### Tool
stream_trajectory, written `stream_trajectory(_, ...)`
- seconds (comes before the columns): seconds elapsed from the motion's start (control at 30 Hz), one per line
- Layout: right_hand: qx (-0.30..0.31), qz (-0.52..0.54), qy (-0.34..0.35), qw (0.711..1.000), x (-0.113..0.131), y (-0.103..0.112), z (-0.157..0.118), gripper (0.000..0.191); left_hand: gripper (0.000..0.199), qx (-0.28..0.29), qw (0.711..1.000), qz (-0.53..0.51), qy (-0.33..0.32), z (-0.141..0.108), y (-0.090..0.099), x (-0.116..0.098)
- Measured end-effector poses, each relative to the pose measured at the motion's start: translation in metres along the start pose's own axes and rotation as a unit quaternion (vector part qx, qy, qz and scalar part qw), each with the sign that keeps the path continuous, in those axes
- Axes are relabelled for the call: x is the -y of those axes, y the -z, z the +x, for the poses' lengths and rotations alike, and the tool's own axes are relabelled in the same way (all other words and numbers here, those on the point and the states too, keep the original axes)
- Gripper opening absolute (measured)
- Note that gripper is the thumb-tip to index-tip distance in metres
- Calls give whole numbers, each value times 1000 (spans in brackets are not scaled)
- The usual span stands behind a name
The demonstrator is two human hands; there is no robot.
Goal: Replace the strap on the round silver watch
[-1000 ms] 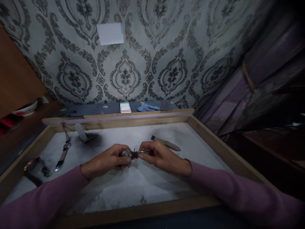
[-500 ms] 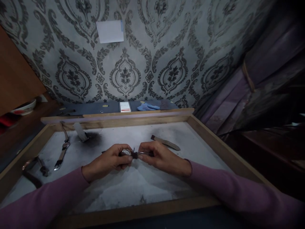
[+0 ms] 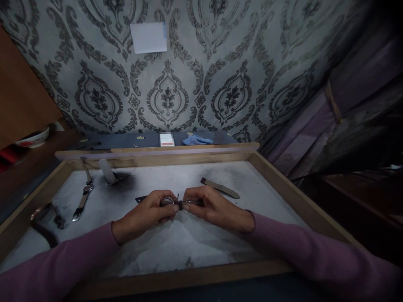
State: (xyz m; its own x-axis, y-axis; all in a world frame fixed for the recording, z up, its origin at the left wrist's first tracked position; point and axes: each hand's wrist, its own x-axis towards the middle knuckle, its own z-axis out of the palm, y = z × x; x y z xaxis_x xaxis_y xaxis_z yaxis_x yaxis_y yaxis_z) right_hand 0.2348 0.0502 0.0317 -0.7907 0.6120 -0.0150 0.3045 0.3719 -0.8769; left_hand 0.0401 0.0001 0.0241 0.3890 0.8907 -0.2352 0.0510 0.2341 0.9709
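Note:
My left hand [image 3: 147, 214] is closed on a round-cased wristwatch [image 3: 168, 201] with a dark strap, above the middle of the white-lined tray. Pinched in my right hand [image 3: 214, 206] is a thin metal tool [image 3: 192, 202], its tip pointing left at the dark strap end beside the watch case. The two hands are close together, fingertips nearly meeting. Beyond my right hand lies a loose brown strap [image 3: 222, 188]. Behind my left hand a dark pointed piece [image 3: 140, 199] shows in part.
The shallow tray has a wooden rim [image 3: 277, 182]. At its left lie a watch [image 3: 85, 195], a brown-strapped watch [image 3: 42, 226] and an upright grey strap [image 3: 107, 171]. Behind the rim are a blue cloth [image 3: 197, 140] and a small white box [image 3: 166, 139].
The view has shifted slightly. My left hand has tilted the watch a little, and more of the dark piece behind it shows. Both hands keep their grip.

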Motion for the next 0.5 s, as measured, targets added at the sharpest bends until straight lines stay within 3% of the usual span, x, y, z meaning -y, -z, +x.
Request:
stream_trajectory(0.33,5,61,-11,998,2,0,2,24,26,-9,1000,2,-7,0,-3,0)
stream_trajectory(0.5,26,111,-54,992,3,4,3,34,27,-6,1000,14,-8,-1,-2,-6)
